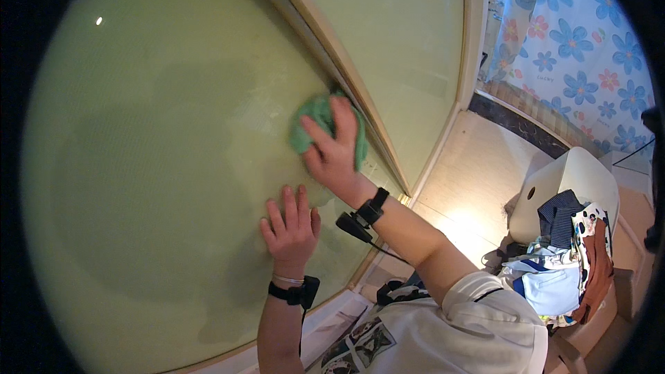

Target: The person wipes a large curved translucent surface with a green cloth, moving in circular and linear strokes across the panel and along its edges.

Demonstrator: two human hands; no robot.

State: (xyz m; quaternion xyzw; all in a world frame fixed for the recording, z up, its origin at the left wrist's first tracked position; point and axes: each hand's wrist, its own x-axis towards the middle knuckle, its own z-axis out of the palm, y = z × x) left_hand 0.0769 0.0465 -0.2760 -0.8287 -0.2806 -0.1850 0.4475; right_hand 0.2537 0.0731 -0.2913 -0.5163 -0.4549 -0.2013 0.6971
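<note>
A green cloth (pixel 300 137) is pressed against a large pale-green translucent panel (pixel 156 166), beside its light-coloured frame strip (pixel 332 47). My right hand (pixel 335 153) holds the cloth, fingers spread over it and slightly blurred. Part of the cloth is hidden under that hand. Lower on the same panel, my left hand (pixel 292 231) rests with fingers apart and nothing in it. Both wrists wear black straps with small devices and cables. Faint whitish smears (pixel 267 101) show on the panel left of the cloth.
Another pale panel (pixel 405 52) stands beyond the frame strip. A floral curtain (pixel 571 41) hangs at upper right above a dark threshold (pixel 519 119). Folded clothes (pixel 550 285) are piled beside a white bin-like container (pixel 576 176) on the right. Light tiled floor (pixel 457 187) lies between.
</note>
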